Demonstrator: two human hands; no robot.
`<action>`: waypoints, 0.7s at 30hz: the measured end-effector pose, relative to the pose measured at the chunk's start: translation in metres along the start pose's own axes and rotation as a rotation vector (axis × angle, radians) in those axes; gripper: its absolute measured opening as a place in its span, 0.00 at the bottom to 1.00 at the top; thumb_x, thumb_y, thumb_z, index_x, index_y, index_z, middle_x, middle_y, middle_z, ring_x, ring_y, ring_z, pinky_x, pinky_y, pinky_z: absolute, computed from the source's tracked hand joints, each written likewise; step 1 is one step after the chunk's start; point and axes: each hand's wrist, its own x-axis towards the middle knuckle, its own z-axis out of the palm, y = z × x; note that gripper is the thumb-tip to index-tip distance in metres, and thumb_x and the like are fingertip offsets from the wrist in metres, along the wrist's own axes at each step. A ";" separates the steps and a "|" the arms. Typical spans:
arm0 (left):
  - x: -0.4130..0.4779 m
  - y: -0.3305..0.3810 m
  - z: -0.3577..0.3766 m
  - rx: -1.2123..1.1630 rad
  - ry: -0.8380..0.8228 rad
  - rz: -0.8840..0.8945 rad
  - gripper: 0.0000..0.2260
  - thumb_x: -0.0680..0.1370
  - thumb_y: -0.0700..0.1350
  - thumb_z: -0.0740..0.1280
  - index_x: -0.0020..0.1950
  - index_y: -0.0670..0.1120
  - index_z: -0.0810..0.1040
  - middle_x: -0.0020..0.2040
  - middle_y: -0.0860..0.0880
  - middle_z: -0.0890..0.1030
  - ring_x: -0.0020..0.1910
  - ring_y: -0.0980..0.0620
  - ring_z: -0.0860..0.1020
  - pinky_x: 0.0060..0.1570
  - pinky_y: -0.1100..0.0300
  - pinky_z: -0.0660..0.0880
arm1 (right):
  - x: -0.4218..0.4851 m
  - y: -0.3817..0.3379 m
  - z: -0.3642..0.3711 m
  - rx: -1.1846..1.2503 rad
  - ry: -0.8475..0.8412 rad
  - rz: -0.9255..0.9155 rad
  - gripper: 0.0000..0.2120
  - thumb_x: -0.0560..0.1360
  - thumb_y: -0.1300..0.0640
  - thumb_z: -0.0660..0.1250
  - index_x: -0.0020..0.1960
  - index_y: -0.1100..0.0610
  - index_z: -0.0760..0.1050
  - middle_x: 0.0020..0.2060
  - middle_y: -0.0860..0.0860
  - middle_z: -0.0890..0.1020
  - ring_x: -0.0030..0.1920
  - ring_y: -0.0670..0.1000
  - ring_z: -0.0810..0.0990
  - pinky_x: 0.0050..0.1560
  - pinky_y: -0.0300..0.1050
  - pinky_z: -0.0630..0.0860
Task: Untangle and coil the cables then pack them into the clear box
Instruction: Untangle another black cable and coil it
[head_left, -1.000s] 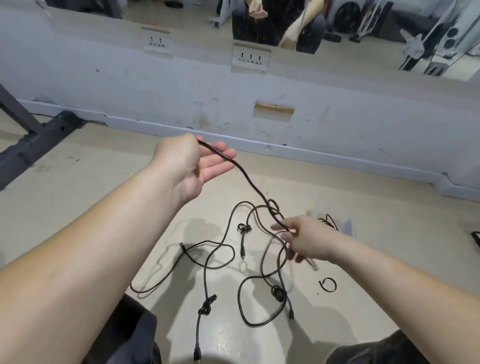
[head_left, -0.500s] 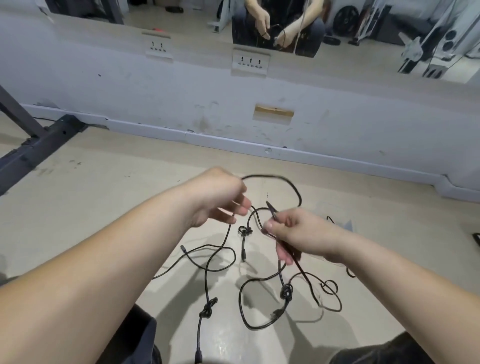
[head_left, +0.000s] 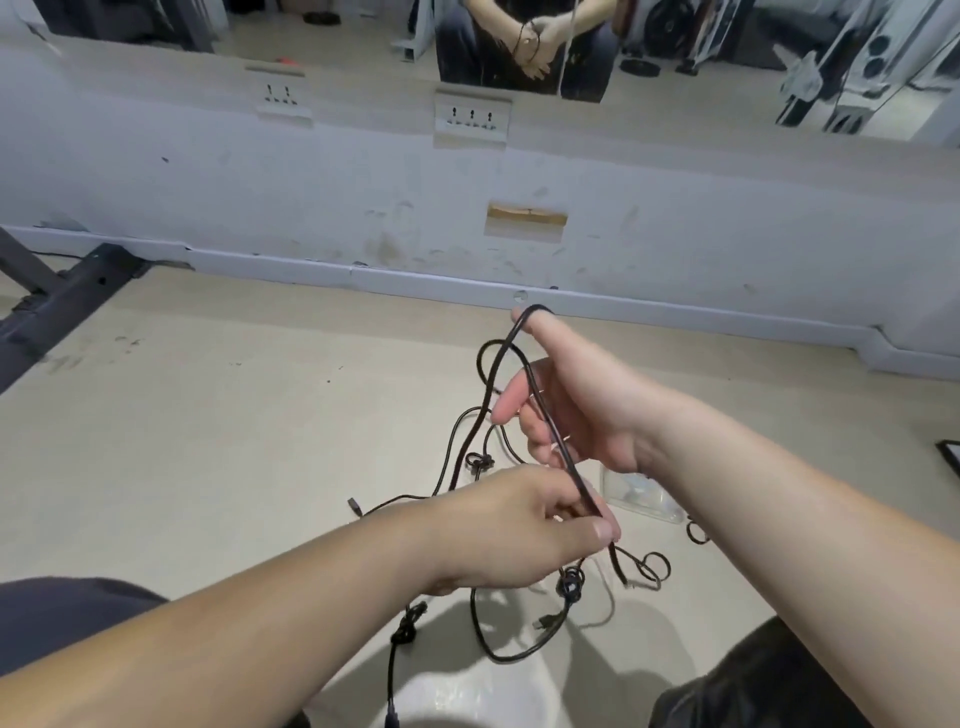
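A thin black cable (head_left: 581, 486) is pinched between the thumb and curled fingers of the left hand (head_left: 530, 535), low at centre. From there a taut strand is led toward 12 o'clock across the half-curled fingers of the right hand (head_left: 587, 410) and is hooked over its raised thumb; whether those fingers close on it cannot be told. The rest of the round, glossy cord is hung down to the pale, smooth floor (head_left: 208, 415) at 6 o'clock, where loose loops and tight knots (head_left: 569, 584) are spread. A clear, flat plastic box (head_left: 639, 499) is seen on the floor at 3 o'clock of the left hand, under the right wrist. A scuffed white wall (head_left: 311, 182) with sockets (head_left: 470, 117) is set at 12 o'clock.
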 end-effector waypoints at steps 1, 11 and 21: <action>0.001 0.003 -0.001 -0.046 -0.001 0.010 0.11 0.83 0.53 0.66 0.54 0.46 0.81 0.46 0.57 0.85 0.42 0.57 0.79 0.51 0.47 0.79 | 0.004 0.001 -0.002 -0.007 0.002 0.027 0.39 0.73 0.25 0.55 0.43 0.60 0.84 0.26 0.55 0.74 0.25 0.54 0.73 0.30 0.43 0.70; -0.019 0.032 -0.045 -0.297 -0.078 -0.187 0.18 0.87 0.53 0.56 0.48 0.43 0.78 0.29 0.42 0.79 0.24 0.44 0.81 0.25 0.59 0.78 | 0.027 0.031 -0.026 -0.032 0.330 0.122 0.22 0.80 0.40 0.62 0.57 0.60 0.76 0.34 0.54 0.82 0.31 0.55 0.82 0.40 0.50 0.80; -0.025 0.037 -0.049 -0.488 0.074 -0.022 0.18 0.88 0.52 0.55 0.52 0.41 0.77 0.37 0.41 0.84 0.36 0.41 0.86 0.34 0.54 0.82 | 0.018 0.030 -0.014 -0.353 0.329 0.069 0.12 0.76 0.58 0.61 0.44 0.64 0.80 0.30 0.59 0.84 0.28 0.57 0.83 0.33 0.48 0.80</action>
